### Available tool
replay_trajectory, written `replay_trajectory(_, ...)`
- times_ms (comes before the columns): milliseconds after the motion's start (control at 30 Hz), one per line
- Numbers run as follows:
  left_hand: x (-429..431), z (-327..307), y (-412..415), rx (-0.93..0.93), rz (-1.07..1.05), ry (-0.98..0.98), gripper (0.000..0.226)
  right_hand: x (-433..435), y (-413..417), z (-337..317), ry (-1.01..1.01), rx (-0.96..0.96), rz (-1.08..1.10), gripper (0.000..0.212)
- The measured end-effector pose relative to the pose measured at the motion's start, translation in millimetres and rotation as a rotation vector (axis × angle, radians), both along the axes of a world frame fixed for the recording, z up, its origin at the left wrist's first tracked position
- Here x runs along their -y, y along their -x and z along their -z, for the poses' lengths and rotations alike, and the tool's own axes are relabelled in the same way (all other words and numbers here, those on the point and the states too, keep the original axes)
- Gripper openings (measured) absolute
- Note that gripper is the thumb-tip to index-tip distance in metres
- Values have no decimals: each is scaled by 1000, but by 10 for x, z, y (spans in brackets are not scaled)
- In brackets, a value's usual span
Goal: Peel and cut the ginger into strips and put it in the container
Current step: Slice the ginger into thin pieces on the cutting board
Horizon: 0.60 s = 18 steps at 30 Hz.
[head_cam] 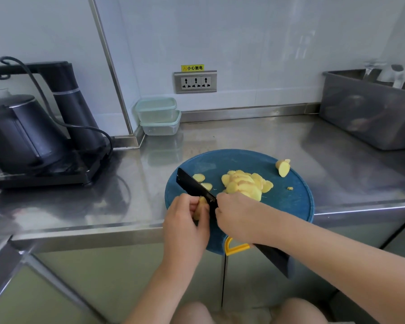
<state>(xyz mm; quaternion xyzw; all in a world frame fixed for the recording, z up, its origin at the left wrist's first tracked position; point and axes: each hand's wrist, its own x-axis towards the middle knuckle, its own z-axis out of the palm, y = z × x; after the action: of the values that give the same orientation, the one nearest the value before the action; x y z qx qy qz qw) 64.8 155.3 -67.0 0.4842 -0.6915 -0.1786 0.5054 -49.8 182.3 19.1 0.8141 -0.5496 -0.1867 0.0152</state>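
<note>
Pinching a firm, fibrous ginger piece [200, 206] in the left hand [185, 220] at the near left of the blue board [290, 202]; likely slick where peeled, so best held across its sides. Seems to lie long axis near-to-far, mostly hidden. Clenching the black knife [194, 185] in the right hand [236, 218], blade pointing far-left.

A glossy, reflective stainless-steel desk [243, 136] carries a matt blue cutting board [290, 202], translucent plastic containers [159, 115] and a matt black knife [194, 187].
</note>
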Motion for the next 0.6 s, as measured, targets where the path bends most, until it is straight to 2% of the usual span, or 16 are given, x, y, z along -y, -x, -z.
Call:
replay_trajectory(67,-8,-8,-14,1,13,-19,4,81,-43,-19,-17,111,92,25)
replay_trajectory(133,-18,-43,-32,-2,40,-37,4,109,-80,-43,-55,344,270,23)
replay_trajectory(200,-35,-78,-56,-8,59,-51,10,167,-33,6,-76,475,400,22)
replay_trajectory(333,-50,-63,-91,2,68,13,8,198,154,67,-55,608,542,17)
replay_trajectory(433,-43,-22,-102,47,32,102,6,149,249,17,-193,688,668,12)
replay_trajectory(600,-100,-58,-128,69,76,105,14,73,324,-20,-254,817,653,18)
